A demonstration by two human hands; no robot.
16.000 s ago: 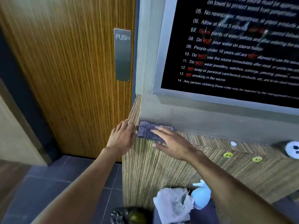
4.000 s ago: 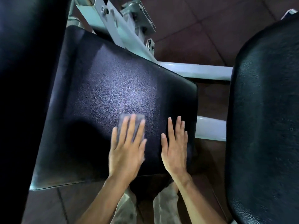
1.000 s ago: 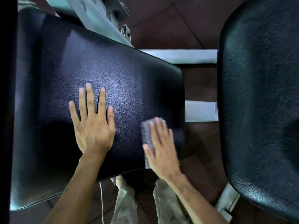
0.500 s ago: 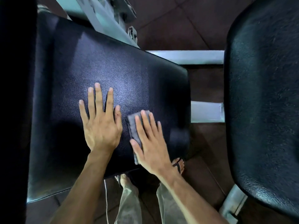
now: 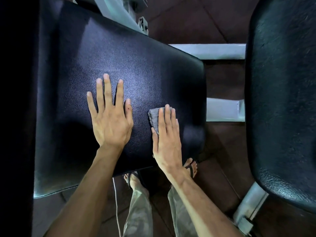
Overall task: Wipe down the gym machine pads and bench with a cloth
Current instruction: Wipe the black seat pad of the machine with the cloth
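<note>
Grey cloth (image 5: 154, 118) under flat, open R hand (image 5: 166, 135) on bench pad (image 5: 136, 53) — L hand (image 5: 110, 120) flat, empty.

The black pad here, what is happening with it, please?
A person is wiping the black pad of a gym machine. The right hand presses a grey cloth flat on the pad near its right edge. The left hand lies flat and spread on the pad beside it, holding nothing. A second pad stands to the right.
</note>
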